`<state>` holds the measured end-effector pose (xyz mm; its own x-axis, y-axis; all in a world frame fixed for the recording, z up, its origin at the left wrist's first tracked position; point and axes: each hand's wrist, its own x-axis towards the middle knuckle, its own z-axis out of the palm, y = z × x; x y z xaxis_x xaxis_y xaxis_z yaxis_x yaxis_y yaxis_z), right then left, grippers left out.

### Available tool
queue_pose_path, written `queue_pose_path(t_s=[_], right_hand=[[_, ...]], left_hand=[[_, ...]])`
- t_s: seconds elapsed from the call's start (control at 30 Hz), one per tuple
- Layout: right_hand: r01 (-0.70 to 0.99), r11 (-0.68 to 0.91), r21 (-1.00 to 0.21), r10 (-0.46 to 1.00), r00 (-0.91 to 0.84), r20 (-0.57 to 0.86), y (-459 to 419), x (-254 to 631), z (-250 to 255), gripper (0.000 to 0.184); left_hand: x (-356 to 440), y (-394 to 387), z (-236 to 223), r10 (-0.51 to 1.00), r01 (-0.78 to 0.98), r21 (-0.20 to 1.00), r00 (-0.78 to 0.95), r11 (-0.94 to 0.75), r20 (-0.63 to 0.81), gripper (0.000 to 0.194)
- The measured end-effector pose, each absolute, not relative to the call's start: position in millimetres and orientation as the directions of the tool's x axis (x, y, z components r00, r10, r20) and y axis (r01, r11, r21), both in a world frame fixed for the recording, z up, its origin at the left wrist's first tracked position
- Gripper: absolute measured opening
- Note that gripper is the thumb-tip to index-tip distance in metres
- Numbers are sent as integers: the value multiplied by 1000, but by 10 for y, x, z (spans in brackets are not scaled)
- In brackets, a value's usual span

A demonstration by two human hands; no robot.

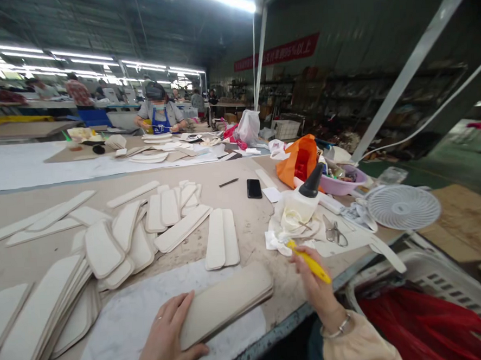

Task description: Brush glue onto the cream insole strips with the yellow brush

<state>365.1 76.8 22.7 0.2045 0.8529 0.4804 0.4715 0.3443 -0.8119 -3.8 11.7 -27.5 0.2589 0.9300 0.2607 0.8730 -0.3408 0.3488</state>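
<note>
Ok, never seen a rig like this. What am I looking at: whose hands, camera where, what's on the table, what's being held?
There is no robot here. The single picture comes from a camera worn on a person's head, looking forward and down at their two bare hands.

The left hand rests on a stack of long, pale, round-cornered pieces. The right hand holds a brush-like tool with a yellow handle, its tip by a crumpled white cloth or paper.

More pale pieces lie on the left of the beige tabletop. Further off are a black phone, metal scissors and an orange bag. Across the table, a person in a blue apron is at work.
</note>
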Motion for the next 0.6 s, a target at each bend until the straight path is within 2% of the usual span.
queue_pose_path(t_s=[0.1,0.23,0.37,0.43,0.6], right_hand=[[515,252,-819,809,352,470,1060,3986,474,31],[684,85,-725,865,310,394,1501,4297,729,37],[818,-84,-570,911,295,289,1822,4420,794,42],[846,-106,-522,928,272,253,1935,4441,769,42],[849,-124,-514,952,248,180,2116,4447,665,45]], left_hand=[[-31,140,-284,933,878,348,243,-329,266,90],[-24,128,-253,932,870,367,238,-329,272,93],[-32,76,-201,928,868,371,228,-331,294,101],[-46,57,-192,920,869,356,234,-343,315,95],[-76,49,-193,903,879,308,252,-364,348,81]])
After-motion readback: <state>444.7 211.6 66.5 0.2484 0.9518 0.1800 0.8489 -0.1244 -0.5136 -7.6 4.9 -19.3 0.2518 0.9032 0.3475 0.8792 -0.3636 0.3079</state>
